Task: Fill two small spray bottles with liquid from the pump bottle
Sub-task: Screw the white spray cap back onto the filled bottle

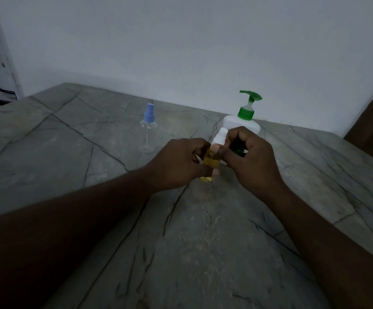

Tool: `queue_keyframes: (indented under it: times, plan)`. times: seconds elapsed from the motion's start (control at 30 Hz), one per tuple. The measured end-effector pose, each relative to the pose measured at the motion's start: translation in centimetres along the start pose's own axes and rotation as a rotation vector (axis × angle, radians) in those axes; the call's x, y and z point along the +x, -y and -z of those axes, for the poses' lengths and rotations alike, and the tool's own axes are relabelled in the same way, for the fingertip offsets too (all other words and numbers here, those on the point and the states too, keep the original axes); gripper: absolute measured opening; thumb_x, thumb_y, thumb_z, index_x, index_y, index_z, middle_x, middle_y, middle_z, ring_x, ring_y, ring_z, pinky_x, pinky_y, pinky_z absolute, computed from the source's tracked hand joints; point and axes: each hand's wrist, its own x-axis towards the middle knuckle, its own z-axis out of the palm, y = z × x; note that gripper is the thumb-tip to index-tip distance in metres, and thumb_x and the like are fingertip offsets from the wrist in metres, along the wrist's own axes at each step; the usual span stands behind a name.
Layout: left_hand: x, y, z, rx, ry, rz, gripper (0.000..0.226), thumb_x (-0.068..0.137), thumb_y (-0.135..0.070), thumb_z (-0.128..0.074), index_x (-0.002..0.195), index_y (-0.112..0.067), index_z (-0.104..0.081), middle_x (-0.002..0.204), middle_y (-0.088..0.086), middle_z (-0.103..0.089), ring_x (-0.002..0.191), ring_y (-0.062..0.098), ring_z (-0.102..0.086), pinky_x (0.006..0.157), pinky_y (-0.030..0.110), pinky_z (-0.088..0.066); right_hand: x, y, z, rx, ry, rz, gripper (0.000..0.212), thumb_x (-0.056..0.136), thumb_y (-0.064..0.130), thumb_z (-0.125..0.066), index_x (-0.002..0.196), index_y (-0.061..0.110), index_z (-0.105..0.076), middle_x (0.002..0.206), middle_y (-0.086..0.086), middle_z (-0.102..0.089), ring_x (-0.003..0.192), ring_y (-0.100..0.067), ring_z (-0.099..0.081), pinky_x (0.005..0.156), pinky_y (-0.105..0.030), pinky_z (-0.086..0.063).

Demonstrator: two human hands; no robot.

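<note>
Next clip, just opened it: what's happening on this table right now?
A person is working on a small clear spray bottle holding yellow liquid. The left hand grips its body, while the right hand pinches its white spray cap, which sits on the neck. A second small clear spray bottle with a blue cap stands apart on the grey marbled table and looks empty. The white pump bottle with a green pump stands just behind the hands.
</note>
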Motion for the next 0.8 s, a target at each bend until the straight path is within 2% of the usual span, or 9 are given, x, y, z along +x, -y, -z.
queue_keyframes:
  times: [0.03,0.1,0.2,0.27,0.4,0.47,0.6,0.7,0.8]
  plan:
    - [0.00,0.04,-0.02,0.002,-0.001,0.005,0.034,0.078,-0.040,-0.085,0.108,-0.032,-0.070,0.093,-0.019,-0.069,0.084,-0.015,-0.061,0.070,0.002,-0.043,-0.02,0.12,-0.03,-0.019,-0.006,0.000,0.017,0.088,0.030,-0.076,0.088,0.023,-0.061,0.083,0.013,-0.063,0.081,0.000,-0.061,0.073,-0.015,-0.049]
    - [0.05,0.09,-0.05,0.007,0.002,0.015,0.034,0.078,-0.041,-0.084,0.107,-0.034,-0.068,0.092,-0.021,-0.068,0.085,-0.016,-0.060,0.069,0.001,-0.042,-0.10,0.10,-0.05,-0.008,-0.001,-0.011,0.018,0.089,0.032,-0.076,0.095,0.024,-0.062,0.088,0.013,-0.064,0.085,-0.001,-0.062,0.075,-0.019,-0.050]
    - [0.10,0.12,-0.09,-0.001,0.002,0.014,0.034,0.078,-0.040,-0.085,0.107,-0.031,-0.070,0.094,-0.018,-0.070,0.086,-0.014,-0.061,0.069,0.001,-0.043,-0.30,0.24,0.08,0.064,0.036,-0.028,0.031,0.089,0.036,-0.073,0.116,0.022,-0.066,0.107,0.005,-0.071,0.100,-0.010,-0.067,0.085,-0.040,-0.060]
    - [0.06,0.13,-0.06,-0.021,-0.009,0.011,0.032,0.077,-0.039,-0.086,0.104,-0.031,-0.071,0.093,-0.018,-0.071,0.084,-0.012,-0.062,0.069,0.003,-0.044,-0.38,0.40,0.03,0.061,0.041,-0.021,0.029,0.089,0.035,-0.072,0.115,0.024,-0.066,0.108,0.007,-0.070,0.101,-0.012,-0.067,0.086,-0.047,-0.061]
    - [-0.02,-0.03,0.04,-0.007,-0.002,0.001,0.035,0.078,-0.038,-0.085,0.108,-0.028,-0.071,0.091,-0.019,-0.068,0.083,-0.015,-0.060,0.069,0.002,-0.043,-0.26,0.31,-0.19,-0.022,0.023,-0.006,0.020,0.087,0.034,-0.077,0.096,0.028,-0.060,0.091,0.019,-0.062,0.088,-0.003,-0.064,0.078,-0.031,-0.057]
    - [-0.01,-0.04,0.05,-0.009,-0.008,-0.003,0.035,0.078,-0.038,-0.086,0.108,-0.028,-0.071,0.091,-0.019,-0.068,0.084,-0.015,-0.060,0.068,0.002,-0.043,-0.21,0.08,-0.19,0.002,0.029,-0.025,0.024,0.085,0.038,-0.077,0.099,0.028,-0.061,0.093,0.017,-0.064,0.087,-0.005,-0.064,0.078,-0.033,-0.059]
    - [-0.05,-0.03,-0.03,-0.021,-0.014,0.008,0.034,0.078,-0.037,-0.086,0.106,-0.026,-0.071,0.089,-0.020,-0.067,0.083,-0.016,-0.060,0.067,0.001,-0.042,-0.46,0.10,-0.08,0.088,0.054,-0.044,0.040,0.084,0.053,-0.066,0.118,0.031,-0.064,0.110,0.013,-0.069,0.101,-0.011,-0.068,0.083,-0.047,-0.062]
    - [-0.05,-0.02,0.01,-0.009,-0.011,0.006,0.036,0.078,-0.037,-0.086,0.108,-0.025,-0.071,0.088,-0.021,-0.066,0.082,-0.016,-0.060,0.067,0.002,-0.043,-0.35,0.07,-0.23,0.032,0.034,-0.024,0.024,0.087,0.043,-0.071,0.103,0.026,-0.066,0.098,0.016,-0.067,0.093,-0.008,-0.067,0.080,-0.044,-0.062]
    - [0.04,-0.09,0.03,0.003,0.004,0.006,0.035,0.079,-0.039,-0.085,0.108,-0.030,-0.067,0.089,-0.023,-0.063,0.082,-0.019,-0.058,0.068,0.001,-0.043,-0.20,0.08,-0.41,-0.002,0.015,-0.038,0.023,0.084,0.041,-0.077,0.092,0.025,-0.062,0.089,0.015,-0.065,0.083,-0.003,-0.065,0.075,-0.033,-0.060]
